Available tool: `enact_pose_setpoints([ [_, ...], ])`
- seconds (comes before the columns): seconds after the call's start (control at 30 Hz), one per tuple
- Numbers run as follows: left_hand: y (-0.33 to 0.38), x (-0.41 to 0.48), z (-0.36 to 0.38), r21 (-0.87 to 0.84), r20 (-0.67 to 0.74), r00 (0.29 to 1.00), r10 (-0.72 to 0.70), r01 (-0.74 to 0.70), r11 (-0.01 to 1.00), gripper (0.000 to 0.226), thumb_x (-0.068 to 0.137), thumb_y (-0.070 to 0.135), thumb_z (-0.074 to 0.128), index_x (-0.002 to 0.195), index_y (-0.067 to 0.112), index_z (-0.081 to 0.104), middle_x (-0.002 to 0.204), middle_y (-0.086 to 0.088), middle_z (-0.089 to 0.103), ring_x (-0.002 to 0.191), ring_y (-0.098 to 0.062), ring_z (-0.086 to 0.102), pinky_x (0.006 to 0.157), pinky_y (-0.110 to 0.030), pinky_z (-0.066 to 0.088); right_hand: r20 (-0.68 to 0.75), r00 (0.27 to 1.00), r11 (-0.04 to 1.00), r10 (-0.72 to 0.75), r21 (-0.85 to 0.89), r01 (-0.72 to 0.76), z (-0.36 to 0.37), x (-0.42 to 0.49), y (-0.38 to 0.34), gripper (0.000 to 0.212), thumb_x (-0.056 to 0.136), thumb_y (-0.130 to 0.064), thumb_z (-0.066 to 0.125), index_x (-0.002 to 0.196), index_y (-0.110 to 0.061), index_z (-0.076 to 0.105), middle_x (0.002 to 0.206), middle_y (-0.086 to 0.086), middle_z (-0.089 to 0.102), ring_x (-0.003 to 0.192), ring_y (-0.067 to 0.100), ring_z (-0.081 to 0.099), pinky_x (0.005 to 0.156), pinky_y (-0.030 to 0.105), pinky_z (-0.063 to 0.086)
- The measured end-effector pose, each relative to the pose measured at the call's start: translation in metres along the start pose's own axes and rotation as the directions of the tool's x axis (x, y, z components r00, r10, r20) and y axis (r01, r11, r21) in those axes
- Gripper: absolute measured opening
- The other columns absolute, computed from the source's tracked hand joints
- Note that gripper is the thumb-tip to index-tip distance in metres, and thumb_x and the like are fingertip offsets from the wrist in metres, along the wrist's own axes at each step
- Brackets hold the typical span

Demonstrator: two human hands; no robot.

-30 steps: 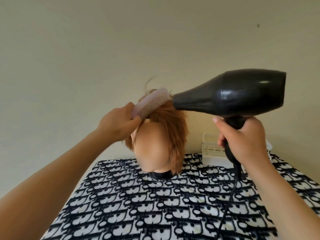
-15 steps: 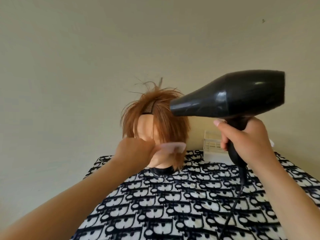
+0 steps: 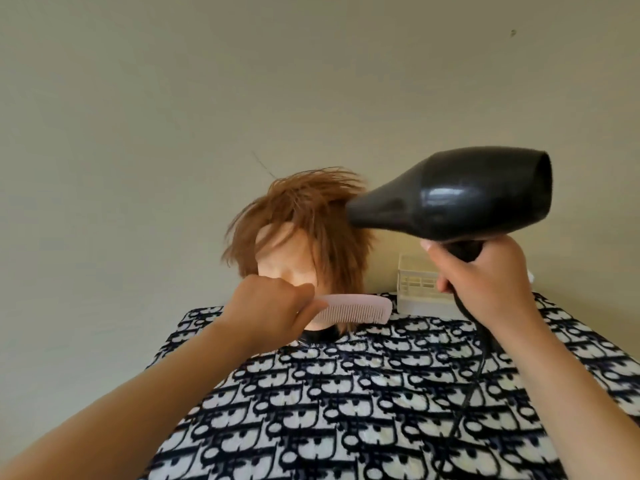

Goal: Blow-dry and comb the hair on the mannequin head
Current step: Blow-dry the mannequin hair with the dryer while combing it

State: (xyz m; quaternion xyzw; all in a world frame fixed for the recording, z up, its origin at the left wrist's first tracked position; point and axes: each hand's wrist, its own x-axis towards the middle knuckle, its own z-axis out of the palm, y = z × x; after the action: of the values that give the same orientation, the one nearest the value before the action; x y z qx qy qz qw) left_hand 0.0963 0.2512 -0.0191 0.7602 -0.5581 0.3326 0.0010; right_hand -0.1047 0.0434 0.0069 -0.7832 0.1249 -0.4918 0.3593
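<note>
Right hand (image 3: 485,282) is gripping hair dryer (image 3: 450,199), blowing hair (image 3: 311,209) from 3 o'clock; left hand (image 3: 270,303), pinching pink comb (image 3: 353,308) at 6, likely needs raising.

Our left hand (image 3: 273,306) and right hand (image 3: 485,282) are bare, as are both forearms (image 3: 138,393); one short nail (image 3: 426,244) shows on the right.
</note>
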Motion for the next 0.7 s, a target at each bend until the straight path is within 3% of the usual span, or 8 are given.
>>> enact_pose_setpoints([
  [0.07, -0.002, 0.001, -0.007, -0.037, -0.08, 0.997, 0.006, -0.009, 0.999, 0.05, 0.092, 0.06, 0.014, 0.071, 0.025, 0.044, 0.053, 0.0, 0.054, 0.043, -0.026, 0.05, 0.043, -0.03, 0.04, 0.073, 0.995, 0.997, 0.066, 0.045, -0.07, 0.001, -0.001, 0.003, 0.04, 0.091, -0.027, 0.069, 0.055, -0.013, 0.061, 0.051, 0.005, 0.066, 0.046, 0.013, 0.064, 0.056, 0.012, 0.049],
  [0.17, -0.005, 0.003, -0.016, -0.06, -0.173, 0.985, 0.017, -0.028, 0.998, 0.047, 0.093, 0.056, 0.026, 0.065, 0.024, 0.044, 0.046, 0.001, 0.05, 0.038, -0.025, 0.048, 0.04, -0.025, 0.033, 0.001, 0.996, 0.996, 0.094, 0.003, -0.094, 0.001, 0.0, 0.012, 0.039, 0.091, -0.026, 0.069, 0.055, -0.013, 0.06, 0.051, 0.003, 0.066, 0.045, 0.01, 0.063, 0.055, 0.013, 0.049],
  [0.37, -0.012, 0.005, -0.029, -0.164, -0.312, 0.943, -0.113, 0.064, 0.984, 0.044, 0.095, 0.054, 0.031, 0.065, 0.023, 0.044, 0.045, 0.007, 0.036, 0.038, -0.022, 0.04, 0.042, -0.022, 0.026, 0.077, 0.974, 0.976, 0.214, 0.027, -0.217, 0.001, -0.005, 0.025, 0.04, 0.091, -0.025, 0.07, 0.055, -0.012, 0.06, 0.05, 0.007, 0.065, 0.046, 0.018, 0.065, 0.06, 0.032, 0.055],
  [0.47, -0.013, 0.01, -0.034, -0.217, -0.34, 0.911, -0.235, 0.167, 0.962, 0.041, 0.095, 0.052, 0.032, 0.071, 0.023, 0.049, 0.046, 0.011, 0.027, 0.04, -0.023, 0.041, 0.044, -0.024, 0.031, 0.078, 0.973, 0.976, 0.216, 0.023, -0.219, 0.001, -0.009, 0.029, 0.042, 0.091, -0.026, 0.07, 0.053, -0.011, 0.06, 0.049, 0.007, 0.065, 0.045, 0.017, 0.065, 0.061, 0.03, 0.05],
  [0.57, -0.013, 0.018, -0.036, -0.257, -0.317, 0.872, -0.374, 0.301, 0.919, 0.043, 0.095, 0.055, 0.028, 0.065, 0.025, 0.036, 0.046, 0.008, 0.035, 0.044, -0.023, 0.041, 0.045, -0.028, 0.035, 0.103, 0.97, 0.975, 0.218, 0.027, -0.222, 0.0, -0.01, 0.029, 0.045, 0.091, -0.026, 0.07, 0.049, -0.014, 0.06, 0.048, 0.008, 0.065, 0.044, 0.017, 0.064, 0.06, 0.029, 0.05],
  [0.7, -0.011, 0.035, -0.04, -0.302, -0.323, 0.815, -0.481, 0.393, 0.869, 0.047, 0.096, 0.054, 0.031, 0.062, 0.021, 0.035, 0.045, 0.005, 0.037, 0.042, -0.01, 0.038, 0.044, -0.025, 0.022, 0.073, 0.977, 0.978, 0.202, -0.062, -0.198, -0.002, -0.013, 0.031, 0.037, 0.091, -0.025, 0.071, 0.056, -0.015, 0.062, 0.047, 0.005, 0.066, 0.042, 0.012, 0.063, 0.053, 0.019, 0.047],
])
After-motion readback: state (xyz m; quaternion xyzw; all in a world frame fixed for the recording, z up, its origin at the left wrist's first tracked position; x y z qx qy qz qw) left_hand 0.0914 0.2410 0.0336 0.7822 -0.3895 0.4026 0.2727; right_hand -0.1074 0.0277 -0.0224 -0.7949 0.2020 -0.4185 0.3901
